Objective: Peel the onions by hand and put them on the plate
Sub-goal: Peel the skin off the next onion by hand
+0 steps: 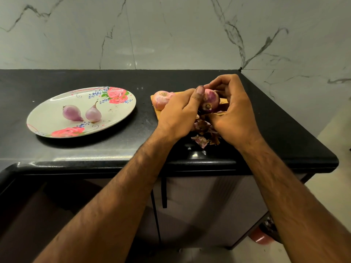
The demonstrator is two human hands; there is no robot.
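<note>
Left hand (178,112), right hand (233,114) round onion (209,100) — peels (201,139) below, spare onion (161,99) behind

The countertop (275,130) is black polished stone, glossy, with light glints on its rounded edge. The wall (171,35) is shiny marble-look tile with grey veins. The plate (55,105) has a smooth, glossy printed surface. The cutting board (156,109) looks like matt wood. The peeled onions (73,113) are smooth and faintly shiny, as is the half-peeled onion (210,100). The loose skins (201,140) are dry, papery and crinkled

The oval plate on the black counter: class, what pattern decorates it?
The white oval plate carries pink roses, green leaves and blue sprigs; head view.
</note>
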